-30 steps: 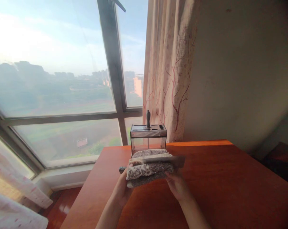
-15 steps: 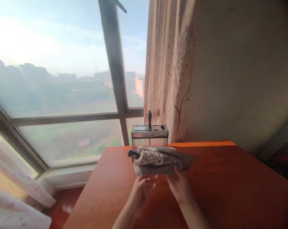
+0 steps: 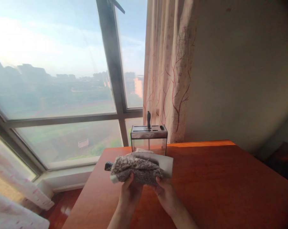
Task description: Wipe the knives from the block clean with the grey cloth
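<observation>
A cleaver lies inside a folded grey-brown patterned cloth (image 3: 134, 168), held above the table. Its broad steel blade (image 3: 167, 164) sticks out of the cloth on the right, and the end of its black handle (image 3: 108, 166) shows on the left. My left hand (image 3: 130, 192) grips the cloth's lower edge near the middle, thumb on the front. My right hand (image 3: 166, 195) is closed on the cloth's lower right part, close to the blade. The fingers of both hands are mostly hidden behind and beneath the cloth.
Behind the cloth stands a knife holder (image 3: 149, 132) with a slotted top and clear sides. A dark-handled tool (image 3: 148, 119) is upright in it. The reddish-brown table (image 3: 217, 187) reaches towards a window (image 3: 63, 136) and a patterned curtain (image 3: 169, 73).
The wrapped cleaver has moved left and closer to me, showing more of its blade. My left hand, under the cloth with loose fingers before, now has its thumb pressed on the front.
</observation>
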`<state>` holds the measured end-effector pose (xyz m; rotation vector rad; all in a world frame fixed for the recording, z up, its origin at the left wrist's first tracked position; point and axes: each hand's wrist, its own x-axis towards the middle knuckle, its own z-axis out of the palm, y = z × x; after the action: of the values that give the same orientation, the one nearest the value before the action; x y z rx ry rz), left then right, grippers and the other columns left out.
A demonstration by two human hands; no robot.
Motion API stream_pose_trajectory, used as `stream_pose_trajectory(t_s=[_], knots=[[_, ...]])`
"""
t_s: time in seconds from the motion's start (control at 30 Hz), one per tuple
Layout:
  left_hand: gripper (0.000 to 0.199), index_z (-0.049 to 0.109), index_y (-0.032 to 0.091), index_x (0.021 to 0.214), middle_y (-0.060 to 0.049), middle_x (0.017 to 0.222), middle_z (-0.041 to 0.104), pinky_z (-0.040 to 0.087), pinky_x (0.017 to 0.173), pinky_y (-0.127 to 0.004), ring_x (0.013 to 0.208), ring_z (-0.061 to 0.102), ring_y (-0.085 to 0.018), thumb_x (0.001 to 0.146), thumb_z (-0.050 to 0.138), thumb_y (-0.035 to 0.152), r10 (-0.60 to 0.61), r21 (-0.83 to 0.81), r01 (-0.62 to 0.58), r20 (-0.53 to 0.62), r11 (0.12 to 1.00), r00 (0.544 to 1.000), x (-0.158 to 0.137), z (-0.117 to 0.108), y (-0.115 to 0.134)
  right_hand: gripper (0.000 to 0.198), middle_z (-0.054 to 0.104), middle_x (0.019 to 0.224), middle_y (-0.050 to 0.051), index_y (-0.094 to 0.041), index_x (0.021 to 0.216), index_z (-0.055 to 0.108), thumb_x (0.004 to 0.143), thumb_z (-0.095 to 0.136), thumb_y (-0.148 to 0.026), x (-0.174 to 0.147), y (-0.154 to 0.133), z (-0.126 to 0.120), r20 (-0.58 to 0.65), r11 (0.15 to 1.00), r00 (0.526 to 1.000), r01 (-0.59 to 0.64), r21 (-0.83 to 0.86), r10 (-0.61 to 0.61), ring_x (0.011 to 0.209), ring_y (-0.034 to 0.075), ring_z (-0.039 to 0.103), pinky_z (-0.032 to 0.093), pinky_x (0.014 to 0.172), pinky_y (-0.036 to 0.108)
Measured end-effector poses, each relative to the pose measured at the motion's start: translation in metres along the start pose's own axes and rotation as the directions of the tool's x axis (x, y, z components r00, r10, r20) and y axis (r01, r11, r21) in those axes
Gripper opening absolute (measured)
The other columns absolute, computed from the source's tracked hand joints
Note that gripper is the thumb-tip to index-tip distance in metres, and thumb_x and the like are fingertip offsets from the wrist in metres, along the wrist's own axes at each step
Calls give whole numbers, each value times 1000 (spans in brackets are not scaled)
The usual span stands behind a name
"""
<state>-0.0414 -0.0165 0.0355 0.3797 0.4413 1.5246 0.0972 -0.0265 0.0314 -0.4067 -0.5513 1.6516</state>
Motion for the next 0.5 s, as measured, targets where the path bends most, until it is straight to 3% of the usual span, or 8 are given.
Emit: stream_pose_trajectory(t_s=[0.07,0.17,0.27,0.4,0.5], knots=[[33,70,32,108,2,103,75,47,96,-32,103,66,-22,77,68,24,19,-49,-22,-70,999,997,1,-1,8,39,71,109,4,-25,108,67,72,78,-34,1,-4,-2,3,998,1000,-18,-55,18,99,23,66,54,81,37],[23,72,31,103,2,98,77,48,95,-29,94,69,-18,82,62,28,23,-113,-36,-118,993,993,2,-4,19,36,73,100,4,-22,102,71,72,76,-43,5,-5,-3,-4,962,1000,20,-273,-21,92,23,66,53,82,35],[24,73,27,99,0,96,77,47,98,-31,92,70,-19,86,57,39,-2,-166,-11,-75,986,997,3,-8,24,32,73,87,4,-20,96,73,74,74,-43,6,0,-4,103,834,992,120,-538,-77,86,24,65,51,81,34],[31,74,22,96,-4,97,77,46,99,-32,87,72,-20,89,51,42,-79,-166,78,-1,983,997,2,-9,21,29,68,74,3,-17,86,70,82,64,-45,2,8,-11,243,632,969,221,-743,-52,71,20,61,50,66,29],[26,72,19,97,-6,96,77,47,99,-35,84,73,-21,91,52,34,-71,-150,54,-113,987,991,4,-6,21,31,61,67,2,-17,81,66,86,57,-46,1,5,-15,300,503,952,285,-816,-52,61,16,55,44,56,25]])
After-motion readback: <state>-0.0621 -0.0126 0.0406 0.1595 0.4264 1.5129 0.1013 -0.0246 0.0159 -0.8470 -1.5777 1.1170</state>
